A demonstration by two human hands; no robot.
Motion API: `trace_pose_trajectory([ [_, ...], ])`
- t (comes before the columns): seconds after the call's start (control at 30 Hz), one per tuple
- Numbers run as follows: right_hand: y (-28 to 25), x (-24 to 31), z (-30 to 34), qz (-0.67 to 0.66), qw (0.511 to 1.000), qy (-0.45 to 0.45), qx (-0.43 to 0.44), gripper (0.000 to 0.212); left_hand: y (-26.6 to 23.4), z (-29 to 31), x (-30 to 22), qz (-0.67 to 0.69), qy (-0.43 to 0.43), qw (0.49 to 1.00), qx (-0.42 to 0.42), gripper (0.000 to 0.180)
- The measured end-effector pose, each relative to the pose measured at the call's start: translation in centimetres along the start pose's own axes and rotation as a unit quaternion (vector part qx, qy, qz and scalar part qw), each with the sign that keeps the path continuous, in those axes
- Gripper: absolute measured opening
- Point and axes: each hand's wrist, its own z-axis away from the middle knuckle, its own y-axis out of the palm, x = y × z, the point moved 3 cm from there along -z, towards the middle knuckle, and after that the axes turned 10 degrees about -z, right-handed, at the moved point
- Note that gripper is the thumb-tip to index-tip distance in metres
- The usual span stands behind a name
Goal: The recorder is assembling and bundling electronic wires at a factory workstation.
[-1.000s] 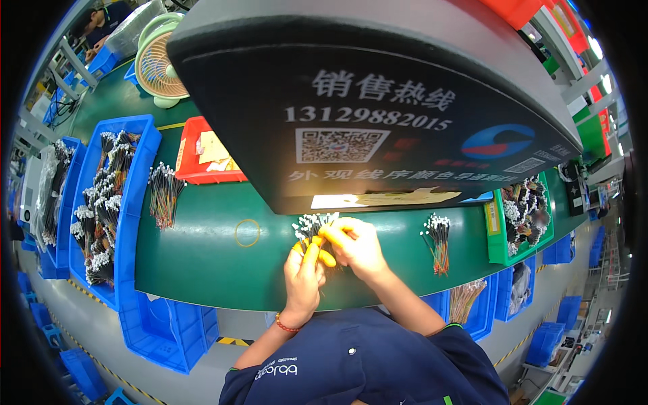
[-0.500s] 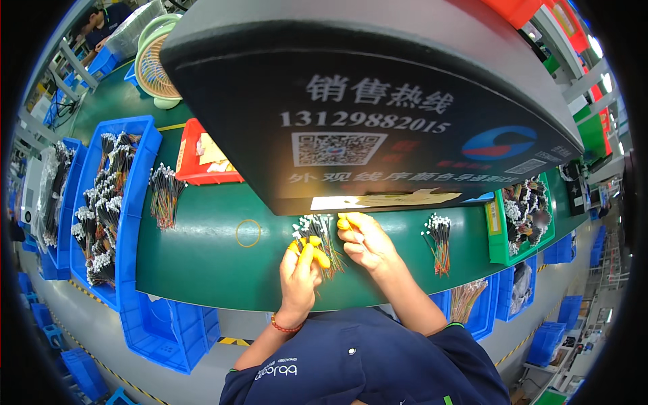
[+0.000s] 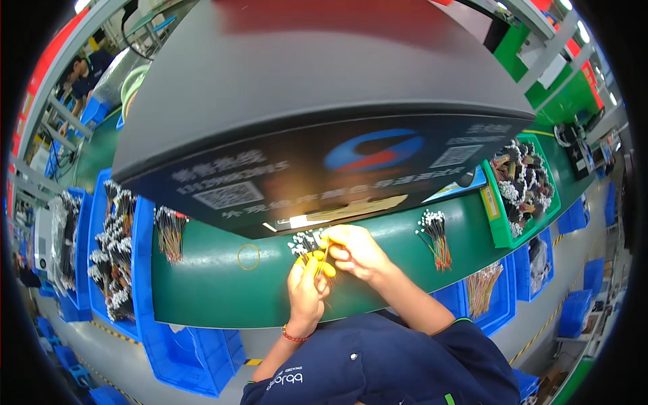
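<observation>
Yellow finger cots cover several fingertips on both hands. My left hand (image 3: 308, 290) is closed in a pinch on thin wires. My right hand (image 3: 356, 253) is closed close beside it, its fingertips pinching a thin wire harness. Part of what the fingers grip is hidden by the fingers themselves. Just beyond them on the green bench lies a bunch of wire harnesses (image 3: 307, 240) with white connectors at the far ends. A similar bunch (image 3: 435, 241) lies to the right, its wires reddish at the near end. Another bunch (image 3: 171, 237) lies at the left.
A big dark housing (image 3: 378, 155) with a printed panel overhangs the bench (image 3: 209, 297). Blue bins (image 3: 143, 270) full of harnesses stand left, a green bin (image 3: 501, 226) right. A thin yellow ring (image 3: 238, 257) lies on the bench. More blue bins (image 3: 229, 351) sit below its front edge.
My right hand has come down and left, so both hands now meet over the bunch. The whole view has shifted, and the housing covers more of the left side.
</observation>
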Motion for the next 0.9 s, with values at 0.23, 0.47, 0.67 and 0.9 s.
trace_pose_trajectory([
  [0.23, -1.7, -0.6, -0.6, -0.234, 0.970, 0.064, -0.006, 0.013, -0.9, 1.8, 0.9, 0.015, -0.082, 0.994, 0.074, 0.023],
  [0.47, -0.7, -1.6, -1.3, -0.272, 0.959, 0.077, 0.010, 0.013, -3.8, 6.3, 3.7, -0.095, -0.218, 0.953, 0.188, 0.029],
  [0.67, 0.1, -0.1, 0.1, -0.077, 0.997, -0.021, -0.001, 0.014, -3.5, 5.0, 2.6, -0.112, -0.137, 0.971, 0.159, 0.027],
  [0.9, 0.1, -0.9, 0.3, 0.350, 0.902, -0.251, -0.019, 0.016, -1.6, 2.6, -1.9, -0.228, 0.141, 0.963, -0.009, 0.014],
])
